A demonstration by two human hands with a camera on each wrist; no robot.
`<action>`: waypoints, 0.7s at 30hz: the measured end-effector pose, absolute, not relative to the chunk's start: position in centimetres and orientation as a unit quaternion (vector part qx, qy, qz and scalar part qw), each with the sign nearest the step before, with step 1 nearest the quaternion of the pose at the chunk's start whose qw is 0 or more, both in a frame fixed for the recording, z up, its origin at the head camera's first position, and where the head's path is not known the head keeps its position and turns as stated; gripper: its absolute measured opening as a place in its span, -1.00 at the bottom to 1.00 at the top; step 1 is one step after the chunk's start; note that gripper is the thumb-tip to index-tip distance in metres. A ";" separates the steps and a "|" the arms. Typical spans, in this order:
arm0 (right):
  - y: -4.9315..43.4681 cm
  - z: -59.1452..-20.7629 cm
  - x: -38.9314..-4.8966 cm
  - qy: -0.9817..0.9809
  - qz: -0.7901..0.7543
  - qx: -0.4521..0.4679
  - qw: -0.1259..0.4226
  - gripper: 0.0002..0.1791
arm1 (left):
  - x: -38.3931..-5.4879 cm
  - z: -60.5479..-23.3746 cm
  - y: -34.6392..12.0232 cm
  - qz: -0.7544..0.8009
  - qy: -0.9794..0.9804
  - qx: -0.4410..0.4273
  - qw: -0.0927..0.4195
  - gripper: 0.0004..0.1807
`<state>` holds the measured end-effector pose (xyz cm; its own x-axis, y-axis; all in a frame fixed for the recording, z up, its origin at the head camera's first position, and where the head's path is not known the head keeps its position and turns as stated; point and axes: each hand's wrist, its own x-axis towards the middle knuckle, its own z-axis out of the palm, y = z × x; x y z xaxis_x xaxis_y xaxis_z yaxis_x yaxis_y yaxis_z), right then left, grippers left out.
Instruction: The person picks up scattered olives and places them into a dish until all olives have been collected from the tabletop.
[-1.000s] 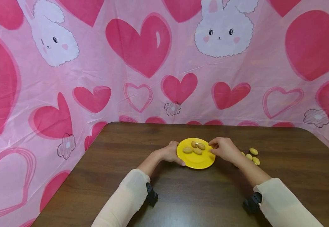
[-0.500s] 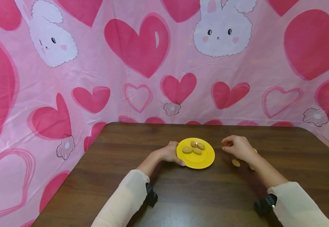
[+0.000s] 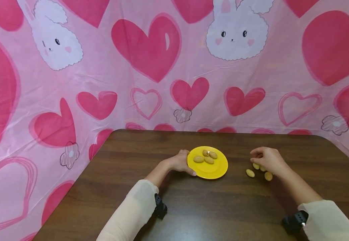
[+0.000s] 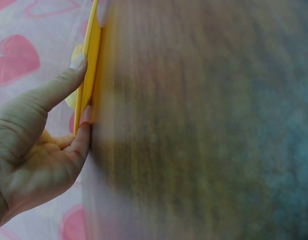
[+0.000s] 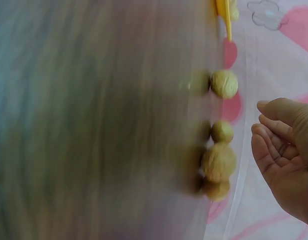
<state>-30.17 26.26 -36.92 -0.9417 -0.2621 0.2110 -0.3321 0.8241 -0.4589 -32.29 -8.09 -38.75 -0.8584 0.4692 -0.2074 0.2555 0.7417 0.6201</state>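
My left hand (image 3: 181, 163) grips the left rim of a round yellow plate (image 3: 212, 172), thumb on top and fingers underneath, as the left wrist view shows at the plate's edge (image 4: 93, 65). Several oval, tan nuts (image 3: 198, 159) with shell-like surfaces lie toward the plate's far left side. Right of the plate, several more of these nuts (image 3: 250, 173) rest on the table. Above that group hovers my right hand (image 3: 271, 160), partly covering it in the head view. In the right wrist view, the hand (image 5: 289, 150) has loosely curved fingers apart from the thumb, with nothing between them.
A dark brown wooden table (image 3: 162, 144) carries the plate and nuts. Behind it and along its left side hangs a pink cloth (image 3: 150, 110) with hearts and rabbits. Dark wrist cameras (image 3: 161, 208) sit at both cream sleeves.
My right hand has moved rightward from the plate's right rim to above the loose nuts. My left hand and the plate have stayed put.
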 end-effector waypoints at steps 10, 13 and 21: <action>29.6 -37.4 -30.4 -0.962 0.239 0.120 0.058 -0.71 | -32.2 -38.7 -8.1 0.300 0.917 0.193 0.181 -0.03; 30.3 -37.4 -30.4 -0.964 0.235 0.110 0.063 -0.71 | -32.1 -38.6 -8.1 0.299 0.917 0.190 0.182 -0.02; 31.4 -37.4 -30.6 -0.968 0.223 0.093 0.071 -0.68 | -32.1 -38.5 -8.1 0.298 0.917 0.191 0.183 -0.01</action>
